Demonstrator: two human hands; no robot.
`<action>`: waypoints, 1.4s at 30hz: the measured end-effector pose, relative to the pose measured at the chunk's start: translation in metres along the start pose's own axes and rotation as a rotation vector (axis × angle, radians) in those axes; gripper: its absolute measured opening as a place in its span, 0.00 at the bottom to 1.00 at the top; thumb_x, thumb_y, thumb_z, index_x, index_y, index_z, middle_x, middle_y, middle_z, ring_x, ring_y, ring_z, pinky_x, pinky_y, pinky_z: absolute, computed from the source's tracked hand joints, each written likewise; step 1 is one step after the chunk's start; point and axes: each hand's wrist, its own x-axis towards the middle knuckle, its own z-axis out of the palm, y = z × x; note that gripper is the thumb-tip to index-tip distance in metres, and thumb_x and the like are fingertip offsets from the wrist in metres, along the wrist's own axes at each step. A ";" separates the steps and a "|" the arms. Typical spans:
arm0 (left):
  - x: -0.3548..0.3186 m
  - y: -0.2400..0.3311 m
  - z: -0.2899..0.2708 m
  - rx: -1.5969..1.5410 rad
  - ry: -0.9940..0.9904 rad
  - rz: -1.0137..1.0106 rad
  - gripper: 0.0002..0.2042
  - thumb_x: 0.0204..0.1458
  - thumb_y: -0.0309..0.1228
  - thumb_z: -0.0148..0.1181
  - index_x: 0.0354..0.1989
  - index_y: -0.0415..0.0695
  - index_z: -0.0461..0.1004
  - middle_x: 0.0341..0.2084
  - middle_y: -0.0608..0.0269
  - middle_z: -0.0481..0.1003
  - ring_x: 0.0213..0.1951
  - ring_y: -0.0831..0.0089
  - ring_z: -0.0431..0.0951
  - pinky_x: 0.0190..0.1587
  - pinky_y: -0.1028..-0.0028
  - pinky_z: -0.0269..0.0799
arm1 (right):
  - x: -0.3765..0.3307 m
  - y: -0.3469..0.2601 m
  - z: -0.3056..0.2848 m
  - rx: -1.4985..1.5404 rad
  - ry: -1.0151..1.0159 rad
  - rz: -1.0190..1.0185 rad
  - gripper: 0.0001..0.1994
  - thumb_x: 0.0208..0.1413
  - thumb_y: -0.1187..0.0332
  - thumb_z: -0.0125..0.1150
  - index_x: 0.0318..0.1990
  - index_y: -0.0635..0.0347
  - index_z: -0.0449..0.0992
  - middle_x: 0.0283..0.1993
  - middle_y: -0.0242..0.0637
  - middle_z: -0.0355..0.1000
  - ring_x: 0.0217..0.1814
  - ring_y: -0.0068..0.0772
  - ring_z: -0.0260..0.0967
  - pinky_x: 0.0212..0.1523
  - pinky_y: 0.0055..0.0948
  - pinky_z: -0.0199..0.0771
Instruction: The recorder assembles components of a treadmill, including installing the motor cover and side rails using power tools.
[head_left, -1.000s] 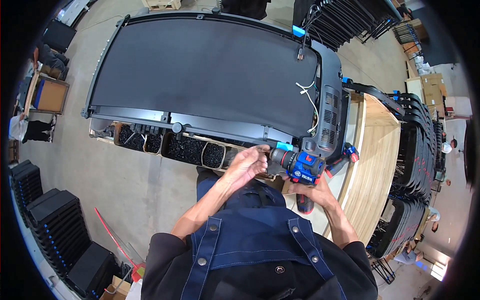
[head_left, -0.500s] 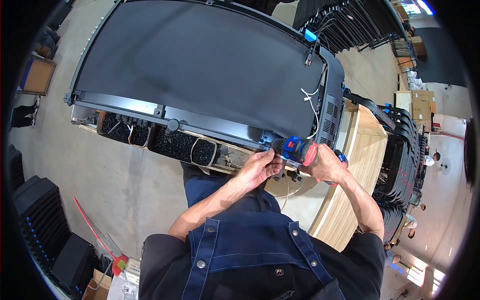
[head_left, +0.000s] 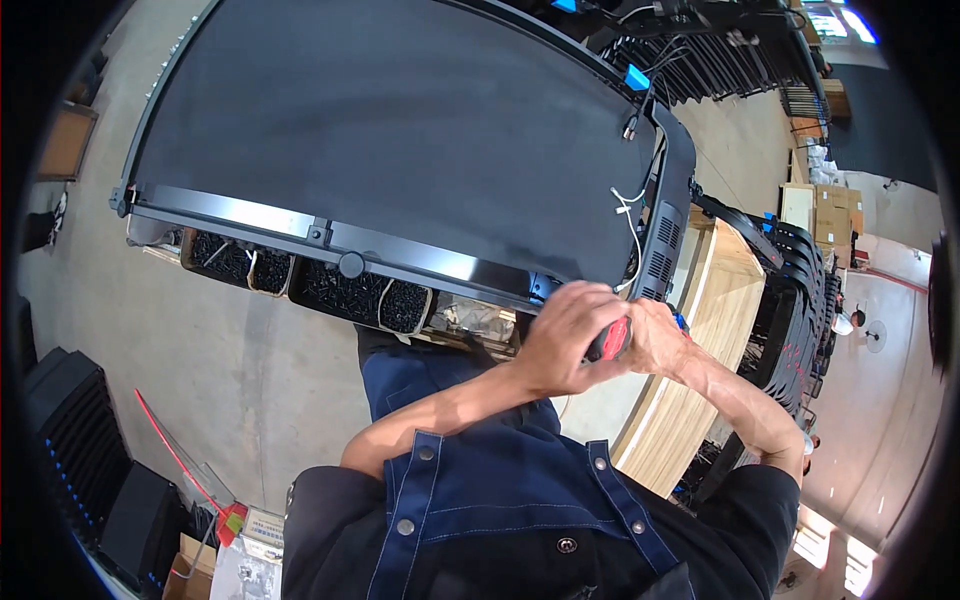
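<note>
A red, black and blue cordless drill [head_left: 616, 340] is at the near right corner of a treadmill [head_left: 400, 130], mostly covered by my hands. My right hand [head_left: 660, 338] grips its handle. My left hand [head_left: 572, 335] is wrapped over the drill's body from the left, fingers curled across its top. The drill's tip is hidden behind my left hand, so I cannot see whether it touches the frame. Just beyond the hands is the treadmill's metal side rail [head_left: 440, 262]. A white cable [head_left: 632, 225] with small connectors lies by the vented black motor cover [head_left: 662, 245].
Along the near rail stand bins of black screws [head_left: 340, 293]. A pale wooden board structure [head_left: 700, 350] is at right, beside stacked black curved frames [head_left: 800, 290]. A red-handled broom [head_left: 180, 450] and black stacked parts [head_left: 85, 430] are at lower left. Other people are far right.
My left hand has moved from the drill's front end onto its body and closed around it. My right hand still holds the handle. The view has shifted slightly.
</note>
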 end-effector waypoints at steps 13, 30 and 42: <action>-0.005 -0.010 0.008 -0.013 -0.036 0.003 0.24 0.54 0.44 0.66 0.54 0.41 0.71 0.45 0.50 0.77 0.47 0.51 0.77 0.52 0.56 0.69 | 0.003 0.002 -0.006 0.016 0.101 -0.126 0.20 0.35 0.73 0.69 0.43 0.61 0.78 0.42 0.51 0.72 0.44 0.58 0.75 0.44 0.48 0.76; 0.035 -0.018 -0.292 0.789 -0.852 0.019 0.15 0.54 0.27 0.65 0.48 0.40 0.73 0.42 0.53 0.71 0.48 0.55 0.71 0.53 0.58 0.72 | 0.085 -0.087 0.264 0.504 0.124 0.304 0.37 0.47 0.41 0.71 0.60 0.56 0.74 0.53 0.55 0.78 0.58 0.56 0.75 0.58 0.48 0.73; 0.044 -0.021 -0.285 0.763 -0.964 0.066 0.13 0.54 0.25 0.61 0.48 0.38 0.73 0.39 0.53 0.70 0.44 0.53 0.72 0.47 0.58 0.75 | 0.201 -0.101 0.401 0.777 0.233 0.980 0.45 0.52 0.64 0.68 0.75 0.50 0.47 0.64 0.60 0.64 0.68 0.63 0.63 0.65 0.52 0.70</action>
